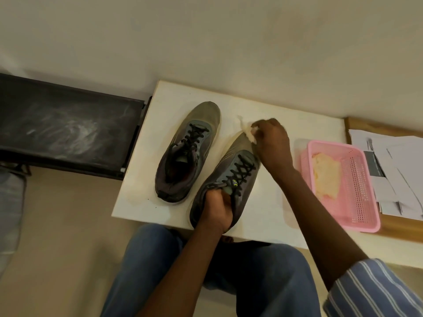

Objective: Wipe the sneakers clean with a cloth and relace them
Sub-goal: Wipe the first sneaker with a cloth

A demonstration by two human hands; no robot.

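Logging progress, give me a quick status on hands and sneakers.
Left hand gripping near sneaker at its collar. Right hand pressing cloth on its toe. Far sneaker untouched, both laced. Nothing obstructing.

Two dark grey laced sneakers and a pale cloth.
Far sneaker (185,154) lies flat on its sole; near sneaker (231,177) tilts, toe raised, the crumpled cloth (248,133) touching its toe.

I see both forearms bare, a blue sleeve (375,291) with thin white stripes, and blue jeans (142,271).
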